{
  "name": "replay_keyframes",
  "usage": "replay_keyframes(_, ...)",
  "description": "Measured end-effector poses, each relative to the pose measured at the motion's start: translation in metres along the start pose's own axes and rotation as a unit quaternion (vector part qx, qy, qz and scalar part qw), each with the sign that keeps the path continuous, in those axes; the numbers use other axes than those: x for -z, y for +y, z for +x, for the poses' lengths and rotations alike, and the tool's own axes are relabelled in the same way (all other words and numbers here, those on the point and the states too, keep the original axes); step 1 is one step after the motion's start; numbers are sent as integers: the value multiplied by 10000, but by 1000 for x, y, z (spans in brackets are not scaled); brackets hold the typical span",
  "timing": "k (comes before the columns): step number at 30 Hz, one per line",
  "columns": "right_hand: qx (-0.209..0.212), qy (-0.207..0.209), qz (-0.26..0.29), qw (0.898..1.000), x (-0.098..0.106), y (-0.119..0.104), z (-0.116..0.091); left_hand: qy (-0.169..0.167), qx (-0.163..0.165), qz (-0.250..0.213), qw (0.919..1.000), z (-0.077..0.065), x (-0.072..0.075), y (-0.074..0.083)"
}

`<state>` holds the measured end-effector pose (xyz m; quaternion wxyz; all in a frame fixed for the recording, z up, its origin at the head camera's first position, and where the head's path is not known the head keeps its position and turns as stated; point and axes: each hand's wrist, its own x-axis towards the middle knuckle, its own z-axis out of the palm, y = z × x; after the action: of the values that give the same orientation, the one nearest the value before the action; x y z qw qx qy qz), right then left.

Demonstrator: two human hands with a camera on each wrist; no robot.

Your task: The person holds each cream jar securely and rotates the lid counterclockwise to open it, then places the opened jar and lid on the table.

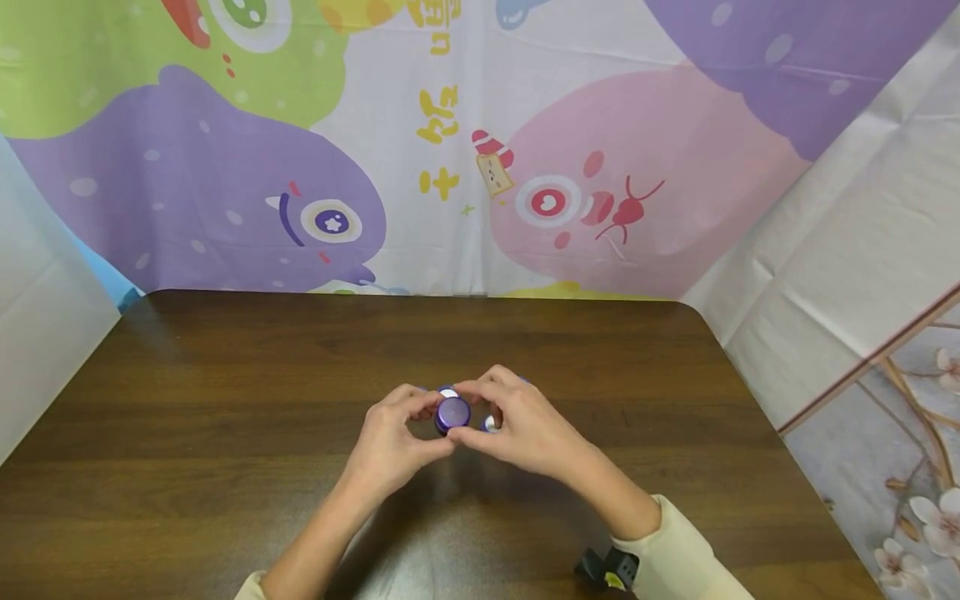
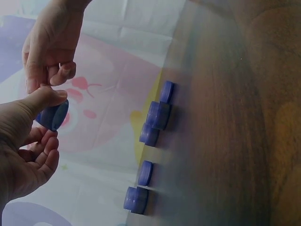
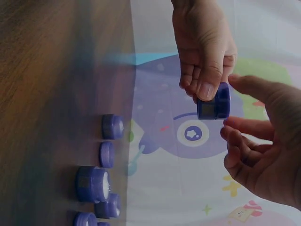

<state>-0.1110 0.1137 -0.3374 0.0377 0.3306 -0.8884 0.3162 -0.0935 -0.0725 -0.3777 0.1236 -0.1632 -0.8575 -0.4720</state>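
Note:
Over the middle of the table, both hands meet at a small round purple jar [image 1: 453, 414] with its flat lid turned up toward the head camera. The left hand [image 1: 384, 435] grips the jar's body between thumb and fingers, its thumb lying along the side in the right wrist view. From the other side, the right hand [image 1: 534, 421] pinches the edge of the lid [image 3: 224, 100] with thumb and forefinger, its other fingers loosely curled. Behind the hands, an uncapped jar with white inside [image 1: 491, 423] is partly hidden.
Several purple jars stand on the brown table [image 1: 225, 467], among them a larger one with white contents [image 3: 91, 183]. Flat caps [image 3: 106, 154] lie among them. A cartoon-print cloth [image 1: 600, 192] hangs behind the far edge. A black device [image 1: 609, 570] sits by the right cuff.

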Motion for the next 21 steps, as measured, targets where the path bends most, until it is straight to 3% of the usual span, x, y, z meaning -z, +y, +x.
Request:
replay_keyframes(4,-47,139,4,9999,0,0,0,5,-18,14,10000,1,0,2)
replay_keyframes(12,158,-270,-216,9993,2,2,0,-23,-10,77,10000,0,-1,0)
replay_keyframes(18,-22,188,-96,9998,0,1,0,37,-101,54,9999,1,-1,0)
replay_keyframes(21,50,163,-154,9997,0,2,1,60,-111,93,9999,2,-1,0)
